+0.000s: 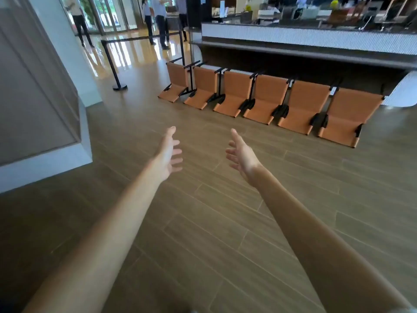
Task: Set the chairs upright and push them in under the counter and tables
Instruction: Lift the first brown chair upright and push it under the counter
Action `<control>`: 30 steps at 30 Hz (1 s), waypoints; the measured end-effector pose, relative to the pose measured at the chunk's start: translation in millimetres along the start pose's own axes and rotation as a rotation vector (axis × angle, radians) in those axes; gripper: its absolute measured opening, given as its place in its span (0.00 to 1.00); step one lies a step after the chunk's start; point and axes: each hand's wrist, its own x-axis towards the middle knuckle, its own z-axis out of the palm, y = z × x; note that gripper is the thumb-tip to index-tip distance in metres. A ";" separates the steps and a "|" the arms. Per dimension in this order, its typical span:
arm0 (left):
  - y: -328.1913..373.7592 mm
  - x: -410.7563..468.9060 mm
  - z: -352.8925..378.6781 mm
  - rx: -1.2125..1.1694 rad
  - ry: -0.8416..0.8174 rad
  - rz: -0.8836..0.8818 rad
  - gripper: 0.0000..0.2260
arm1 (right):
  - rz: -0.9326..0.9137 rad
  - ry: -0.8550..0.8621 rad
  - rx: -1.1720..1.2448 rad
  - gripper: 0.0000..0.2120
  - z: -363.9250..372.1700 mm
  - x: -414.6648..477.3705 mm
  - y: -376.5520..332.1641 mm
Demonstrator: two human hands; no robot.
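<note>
"Both forearms [108, 233] were stretched out in front, bare, above the wooden floor [203, 222]. Did the person have hold of anything?"

"No. The left hand [168, 154] and the right hand [242, 154] were spread, fingers loose, palms turned toward each other. They held nothing and touched nothing."

"And the chairs?"

"Six orange chairs [266, 98] lay tipped over in a row along the foot of the worktop [293, 38], well ahead of the hands. Each had one orange panel flat on the floor and the other standing up, with black legs pointing in toward the worktop (I could not see how far under it they reached)."

"So nothing was done yet?"

"As far as I could judge, none stood upright and none was pushed in, so the whole row was left to do. My guess was that a walk across to the row had to come first. It might have started at the left end, near the barrier post [114, 66]."
</note>
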 end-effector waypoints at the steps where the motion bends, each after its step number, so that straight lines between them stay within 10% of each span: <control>1: 6.4 6.3 -9.6 -0.008 0.013 -0.002 0.30 | -0.003 -0.007 0.007 0.43 12.0 9.1 -4.7; 30: 63.7 364.8 -75.0 0.057 0.136 -0.220 0.26 | 0.165 -0.116 -0.048 0.40 133.3 372.2 -10.8</control>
